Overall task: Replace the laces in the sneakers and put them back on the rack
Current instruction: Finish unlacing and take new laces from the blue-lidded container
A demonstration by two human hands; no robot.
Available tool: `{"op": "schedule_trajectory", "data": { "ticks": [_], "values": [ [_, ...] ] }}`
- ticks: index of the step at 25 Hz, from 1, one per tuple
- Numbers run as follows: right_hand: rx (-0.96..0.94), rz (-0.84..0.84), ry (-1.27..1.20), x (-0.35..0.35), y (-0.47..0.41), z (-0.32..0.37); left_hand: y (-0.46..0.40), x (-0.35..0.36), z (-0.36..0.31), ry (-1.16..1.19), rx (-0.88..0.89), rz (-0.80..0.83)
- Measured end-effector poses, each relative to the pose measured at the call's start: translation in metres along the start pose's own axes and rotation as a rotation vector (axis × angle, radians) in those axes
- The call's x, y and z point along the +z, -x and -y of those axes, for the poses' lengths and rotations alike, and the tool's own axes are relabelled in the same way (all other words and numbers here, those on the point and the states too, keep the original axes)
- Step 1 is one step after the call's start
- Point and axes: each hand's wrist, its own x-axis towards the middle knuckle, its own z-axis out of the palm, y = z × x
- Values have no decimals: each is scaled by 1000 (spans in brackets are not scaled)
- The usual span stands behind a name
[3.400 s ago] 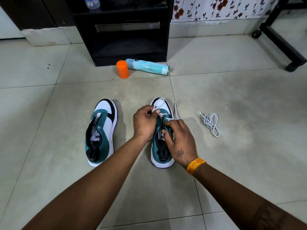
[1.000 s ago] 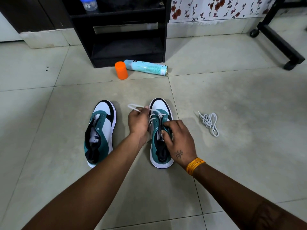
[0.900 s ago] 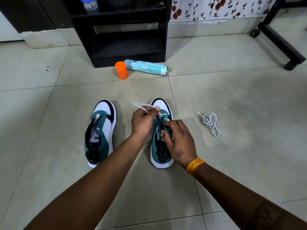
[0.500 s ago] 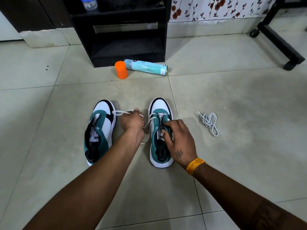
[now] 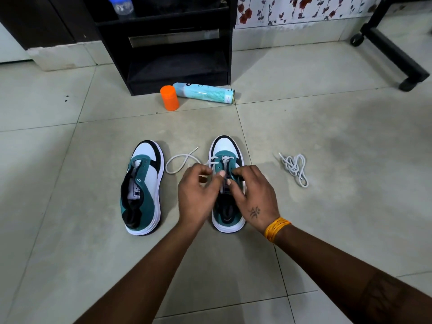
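Two teal, white and black sneakers stand side by side on the tiled floor, toes pointing away. The left sneaker (image 5: 142, 185) has no lace. The right sneaker (image 5: 228, 150) has a white lace (image 5: 181, 160) through its front eyelets, and a loose end loops on the floor between the shoes. My left hand (image 5: 198, 195) is at the shoe's left side, fingers curled near the lace; whether it pinches it is unclear. My right hand (image 5: 253, 195) grips the shoe's tongue and eyelet flap. A second white lace (image 5: 295, 168) lies bundled to the right.
A black shoe rack (image 5: 168, 43) stands against the back wall. In front of it are an orange cap (image 5: 170, 97) standing upright and a light-blue spray can (image 5: 204, 92) lying on its side. A black wheeled frame (image 5: 395, 47) is at the far right.
My left hand pulled the lace out to the left, then came back to the right sneaker's eyelets. The lace end now lies looped on the floor between the shoes. My right hand stayed put.
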Motion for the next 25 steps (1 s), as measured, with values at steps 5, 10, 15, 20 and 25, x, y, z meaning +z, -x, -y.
{"op": "schedule_trajectory", "data": {
  "ticks": [5, 10, 15, 20, 25],
  "values": [
    [-57, 16, -5, -14, -11, 1, -3, 1, 5, -331, 217, 38],
    [-111, 145, 186, -20, -61, 0, 4, 3, -2, -459, 280, -41],
    [-418, 454, 662, -21, -96, 14, 9, 4, -7, -436, 216, -44],
    [38, 253, 412, -20, -96, 0, 10, 7, -8, -432, 175, -55],
    [-326, 322, 640, -28, -87, 4, 10, 9, -7, -442, 182, -66]
  ]
}}
